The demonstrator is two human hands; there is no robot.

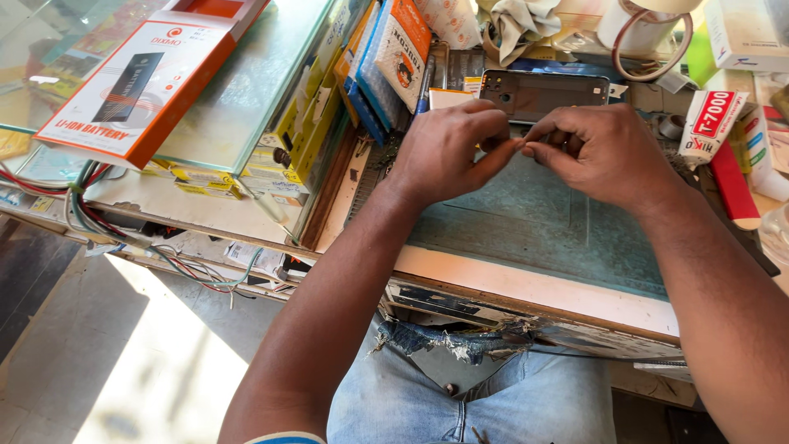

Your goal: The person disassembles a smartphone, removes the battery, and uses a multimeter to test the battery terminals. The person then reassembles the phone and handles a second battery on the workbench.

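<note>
Phone frame (542, 92) lies opened just beyond our hands on the green mat (534, 222); left hand (448, 148) and right hand (604, 152) meet fingertip to fingertip, pinching something too small to identify.

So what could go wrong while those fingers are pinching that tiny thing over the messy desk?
Whatever the left hand and right hand pinch between them is too small to make out, so if it slipped it might vanish among the clutter or fall past the desk edge onto the floor. The opened phone back lies just behind the knuckles, so a jerk might knock it.
</note>
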